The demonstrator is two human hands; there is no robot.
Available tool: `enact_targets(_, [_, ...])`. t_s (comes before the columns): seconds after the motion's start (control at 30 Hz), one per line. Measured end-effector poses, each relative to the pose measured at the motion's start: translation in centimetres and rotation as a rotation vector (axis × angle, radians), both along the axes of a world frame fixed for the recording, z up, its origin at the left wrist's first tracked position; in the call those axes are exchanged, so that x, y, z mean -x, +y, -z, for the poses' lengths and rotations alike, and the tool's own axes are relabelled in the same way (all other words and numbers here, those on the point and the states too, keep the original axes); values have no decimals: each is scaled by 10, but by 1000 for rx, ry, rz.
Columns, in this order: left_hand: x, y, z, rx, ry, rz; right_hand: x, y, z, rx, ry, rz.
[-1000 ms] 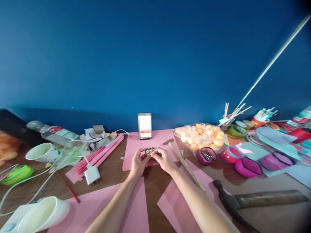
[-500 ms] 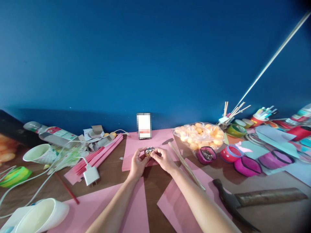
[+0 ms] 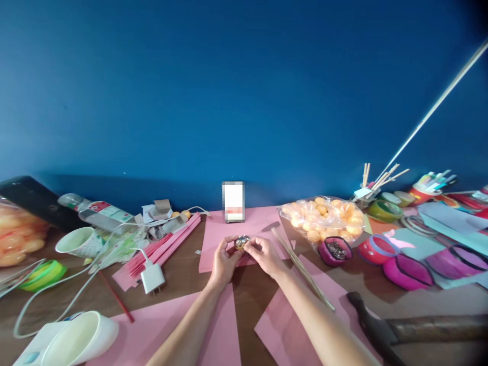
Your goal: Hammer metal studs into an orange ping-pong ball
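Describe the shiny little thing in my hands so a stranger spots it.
Below the blue wall, find the central pink paper. At its near edge, your left hand and right hand hold the little thing, glittering silver on top, unlike bagged orange balls.

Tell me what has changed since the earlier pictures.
Only the view has shifted: the scene sits further right and slightly lower in the picture. Nothing was visibly taken up or let go. The left hand and right hand stay on the small shiny round object; the hammer and bag of orange balls stay put.
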State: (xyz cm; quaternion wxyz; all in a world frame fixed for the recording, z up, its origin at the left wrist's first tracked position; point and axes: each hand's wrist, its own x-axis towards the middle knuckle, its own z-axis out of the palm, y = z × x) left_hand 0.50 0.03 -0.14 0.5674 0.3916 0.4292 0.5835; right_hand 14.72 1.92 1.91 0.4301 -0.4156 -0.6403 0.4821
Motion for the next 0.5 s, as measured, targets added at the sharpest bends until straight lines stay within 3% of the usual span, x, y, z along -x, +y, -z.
enact_targets(0.5, [1,3,4,-8,50,-34,0,3,2,-27,6,20])
